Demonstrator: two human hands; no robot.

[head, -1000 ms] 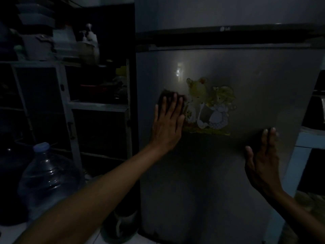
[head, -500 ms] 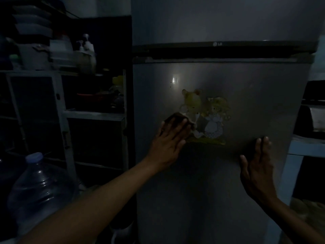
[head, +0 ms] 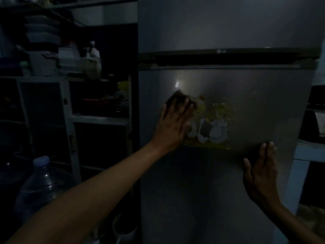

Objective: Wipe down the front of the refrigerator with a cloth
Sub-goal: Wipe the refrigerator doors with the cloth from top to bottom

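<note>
A grey two-door refrigerator (head: 255,95) fills the middle and right of the dim view. Its lower door carries a faded cartoon sticker (head: 214,125). My left hand (head: 174,124) presses a dark cloth (head: 175,98) flat against the lower door, at the sticker's upper left corner; only the cloth's top edge shows above my fingers. My right hand (head: 262,173) rests flat on the door lower right, fingers apart, holding nothing.
A white-framed cabinet (head: 70,120) with stacked containers on top stands left of the refrigerator. A large water bottle (head: 42,187) with a pale cap sits at lower left. A white shelf (head: 309,152) adjoins the refrigerator's right side.
My left hand dipped with the cloth towards the sticker, then slid up and left along the door. The view has tilted upward, showing more of the upper door. My right hand has stayed put.
</note>
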